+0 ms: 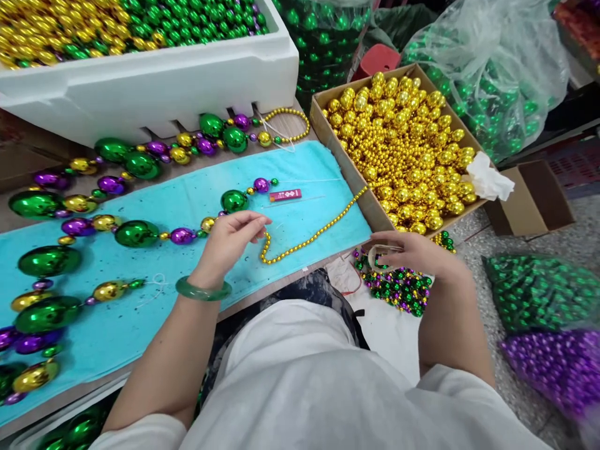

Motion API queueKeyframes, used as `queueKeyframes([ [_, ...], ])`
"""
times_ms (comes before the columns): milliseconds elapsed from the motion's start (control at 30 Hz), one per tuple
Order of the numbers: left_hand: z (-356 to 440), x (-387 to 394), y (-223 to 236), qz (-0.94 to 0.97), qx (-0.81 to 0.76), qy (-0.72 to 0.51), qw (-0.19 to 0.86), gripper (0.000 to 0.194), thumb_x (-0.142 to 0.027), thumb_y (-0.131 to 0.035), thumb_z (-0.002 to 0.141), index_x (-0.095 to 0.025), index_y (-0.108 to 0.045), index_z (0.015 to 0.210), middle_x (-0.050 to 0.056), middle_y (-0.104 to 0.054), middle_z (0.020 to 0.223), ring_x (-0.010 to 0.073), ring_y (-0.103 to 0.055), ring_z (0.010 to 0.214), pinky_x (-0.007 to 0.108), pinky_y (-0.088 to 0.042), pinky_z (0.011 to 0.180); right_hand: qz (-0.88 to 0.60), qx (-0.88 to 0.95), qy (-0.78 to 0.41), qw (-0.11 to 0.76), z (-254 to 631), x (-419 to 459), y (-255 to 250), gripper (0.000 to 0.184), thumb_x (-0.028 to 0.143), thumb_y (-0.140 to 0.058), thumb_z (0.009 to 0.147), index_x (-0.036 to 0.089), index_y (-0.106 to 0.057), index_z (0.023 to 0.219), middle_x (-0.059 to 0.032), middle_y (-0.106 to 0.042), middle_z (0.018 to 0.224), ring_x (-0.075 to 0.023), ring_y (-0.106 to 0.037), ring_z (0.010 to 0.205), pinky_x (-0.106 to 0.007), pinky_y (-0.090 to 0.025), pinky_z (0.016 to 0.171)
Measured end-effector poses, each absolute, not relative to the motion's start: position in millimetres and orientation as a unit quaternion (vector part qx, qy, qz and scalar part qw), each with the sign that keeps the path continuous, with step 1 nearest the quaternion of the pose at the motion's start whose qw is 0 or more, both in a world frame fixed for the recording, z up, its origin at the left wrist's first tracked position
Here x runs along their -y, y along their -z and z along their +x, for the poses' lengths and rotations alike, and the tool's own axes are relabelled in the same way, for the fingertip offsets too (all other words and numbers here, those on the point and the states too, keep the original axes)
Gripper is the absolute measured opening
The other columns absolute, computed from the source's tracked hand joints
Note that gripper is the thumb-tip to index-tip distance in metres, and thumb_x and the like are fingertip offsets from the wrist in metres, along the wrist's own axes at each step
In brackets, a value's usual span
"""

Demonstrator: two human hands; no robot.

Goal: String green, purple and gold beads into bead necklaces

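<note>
My left hand point(237, 237), with a green bangle point(204, 289) on the wrist, pinches one end of a thin gold bead string point(319, 237). The string sags onto the blue towel point(197, 337) and runs up to the box edge. My right hand point(415, 251) is curled beside the box, around a pale loop-shaped thing point(372, 257) whose kind I cannot make out. A garland of large green, purple and gold beads point(135, 233) lies on the towel, partly hidden behind my left hand. Near its end are a red lighter point(285, 195) and a thin needle-like rod point(300, 201).
A cardboard box point(323, 134) of gold beads stands at the right. Behind the towel is a white foam box point(187, 87) with gold and green beads. Green and purple bead bags point(553, 369) lie on the floor, near a small open carton point(534, 200).
</note>
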State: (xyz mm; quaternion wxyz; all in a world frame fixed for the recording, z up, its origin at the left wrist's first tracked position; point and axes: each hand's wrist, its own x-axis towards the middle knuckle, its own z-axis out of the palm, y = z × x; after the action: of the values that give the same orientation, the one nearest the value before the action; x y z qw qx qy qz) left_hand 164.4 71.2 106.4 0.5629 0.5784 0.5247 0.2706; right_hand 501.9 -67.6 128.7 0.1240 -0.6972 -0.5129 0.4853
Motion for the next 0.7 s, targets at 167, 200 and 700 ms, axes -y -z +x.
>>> queueKeyframes([
  [167, 167, -70, -106, 0.579, -0.514, -0.294, 0.561, 0.021, -0.037, -0.070, 0.073, -0.017, -0.073, 0.079, 0.002, -0.063, 0.063, 0.0114, -0.055, 0.059, 0.023, -0.044, 0.057, -0.726, 0.509, -0.416, 0.205, 507, 78, -146, 0.037, 0.050, -0.063, 0.082, 0.020, -0.073, 0.100, -0.0084, -0.072, 0.089, -0.0205, -0.066, 0.079, -0.034, -0.052, 0.068],
  [200, 167, -69, -106, 0.579, -0.515, -0.295, 0.559, 0.021, -0.038, -0.070, 0.073, -0.018, -0.073, 0.079, 0.002, -0.064, 0.063, 0.0115, -0.055, 0.060, 0.023, -0.044, 0.057, -0.734, 0.512, -0.390, 0.215, 503, 75, -147, 0.036, 0.051, -0.060, 0.085, 0.019, -0.074, 0.096, -0.0083, -0.071, 0.086, -0.0199, -0.065, 0.077, -0.034, -0.051, 0.068],
  [700, 163, -69, -111, 0.562, -0.531, -0.304, 0.556, 0.021, -0.037, -0.069, 0.072, -0.017, -0.072, 0.078, 0.001, -0.064, 0.063, 0.0115, -0.056, 0.060, 0.022, -0.045, 0.057, -0.617, 0.740, -0.169, 0.210, 408, -23, -117, 0.023, 0.040, -0.064, 0.085, 0.020, -0.071, 0.093, -0.0110, -0.063, 0.098, -0.0269, -0.054, 0.099, -0.042, -0.040, 0.086],
])
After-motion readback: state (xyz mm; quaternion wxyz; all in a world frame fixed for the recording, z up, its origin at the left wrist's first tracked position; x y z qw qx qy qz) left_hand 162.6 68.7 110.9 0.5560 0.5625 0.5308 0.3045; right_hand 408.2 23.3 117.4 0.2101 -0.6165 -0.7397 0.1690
